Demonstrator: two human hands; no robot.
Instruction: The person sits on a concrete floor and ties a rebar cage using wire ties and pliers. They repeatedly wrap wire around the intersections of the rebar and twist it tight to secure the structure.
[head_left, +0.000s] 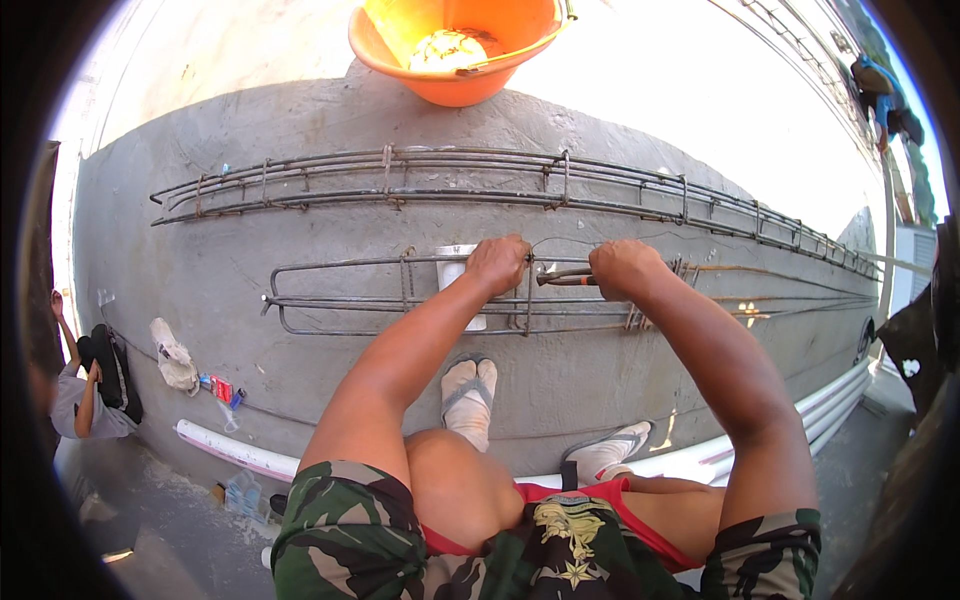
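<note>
A rebar cage (390, 300) of long bars and bent stirrups lies across the floor before me. At its upper bar my left hand (498, 265) is closed beside a stirrup (529, 300); its fingertips pinch a thin wire (565, 239) that arcs toward my right hand. My right hand (625, 270) grips pincers (565, 277) with orange on the handles, their head pointing left at the stirrup. Under the cage by my left forearm is a white bucket (455, 252), partly hidden.
A second, longer rebar cage (470, 195) lies beyond. An orange tub (460, 85) stands at the far side in sunlight. White pipes (690, 462) run behind my sandalled feet. At left are a crumpled plastic bag (175, 355), a small red packet (222, 388) and another person (85, 400).
</note>
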